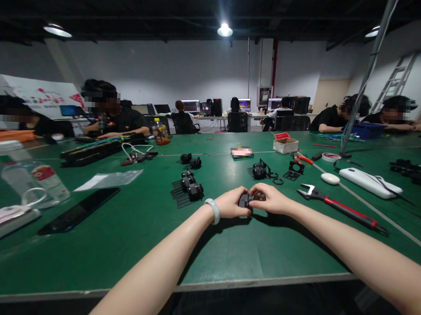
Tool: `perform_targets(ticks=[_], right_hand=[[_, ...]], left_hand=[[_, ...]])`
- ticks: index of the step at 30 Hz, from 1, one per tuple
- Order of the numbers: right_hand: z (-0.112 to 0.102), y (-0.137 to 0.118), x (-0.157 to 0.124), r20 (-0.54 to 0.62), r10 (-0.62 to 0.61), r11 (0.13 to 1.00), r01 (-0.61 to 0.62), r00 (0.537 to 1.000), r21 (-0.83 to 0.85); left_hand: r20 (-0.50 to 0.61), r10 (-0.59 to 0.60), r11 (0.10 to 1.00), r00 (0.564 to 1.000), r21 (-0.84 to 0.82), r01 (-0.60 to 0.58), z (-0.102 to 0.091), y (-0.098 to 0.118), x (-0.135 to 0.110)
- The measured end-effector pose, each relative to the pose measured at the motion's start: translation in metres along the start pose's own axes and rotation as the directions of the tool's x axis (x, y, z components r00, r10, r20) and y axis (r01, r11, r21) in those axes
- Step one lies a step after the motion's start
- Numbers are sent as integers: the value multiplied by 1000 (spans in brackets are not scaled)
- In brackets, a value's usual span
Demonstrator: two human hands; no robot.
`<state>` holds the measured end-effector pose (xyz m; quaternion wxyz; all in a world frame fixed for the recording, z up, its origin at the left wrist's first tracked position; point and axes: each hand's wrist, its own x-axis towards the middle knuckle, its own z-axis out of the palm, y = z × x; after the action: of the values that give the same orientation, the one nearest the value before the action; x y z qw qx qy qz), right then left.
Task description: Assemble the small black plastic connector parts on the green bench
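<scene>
Between my two hands, low over the green table [223, 252], is a small black plastic part [244, 200]. The fingers of my left hand [228, 201] close around it from the left; a pale bangle [213, 210] circles that wrist. From the other side my right hand [270, 198] grips it with bent fingers. Its exact kind is partly hidden by the fingers. Left of my hands lie black parts with finned plates [187, 190]. Beyond my right hand are a black round part on a bracket [259, 170], a ring [277, 181] and a square bracket with a hole [295, 169].
An adjustable wrench [345, 209] with a red-black handle and a white power strip [369, 182] lie to the right. On the left are a phone [80, 211], a plastic bottle [36, 176] and a clear bag [108, 179]. Other people sit around the table's far side.
</scene>
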<state>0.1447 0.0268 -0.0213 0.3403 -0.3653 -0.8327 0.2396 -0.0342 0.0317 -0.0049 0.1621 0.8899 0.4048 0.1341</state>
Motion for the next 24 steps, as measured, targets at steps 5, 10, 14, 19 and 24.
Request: perform_targets(ticks=[5, 10, 14, 19, 24], right_hand=[[0, 2, 1, -2, -8, 999, 7, 1000, -36], [0, 4, 2, -4, -1, 997, 0, 1000, -84], [-1, 3, 3, 11, 5, 994, -4, 1000, -111], [-2, 2, 4, 32, -14, 990, 18, 999, -141], [-3, 1, 4, 39, -19, 988, 25, 999, -155]], left_hand=[[2, -5, 1000, 1000, 2, 5, -1, 1, 0], [-3, -13, 1000, 1000, 4, 13, -2, 3, -1], [2, -12, 1000, 1000, 11, 12, -3, 4, -1], [-1, 4, 1000, 1000, 12, -4, -3, 4, -1], [-2, -11, 1000, 1000, 0, 11, -3, 5, 0]])
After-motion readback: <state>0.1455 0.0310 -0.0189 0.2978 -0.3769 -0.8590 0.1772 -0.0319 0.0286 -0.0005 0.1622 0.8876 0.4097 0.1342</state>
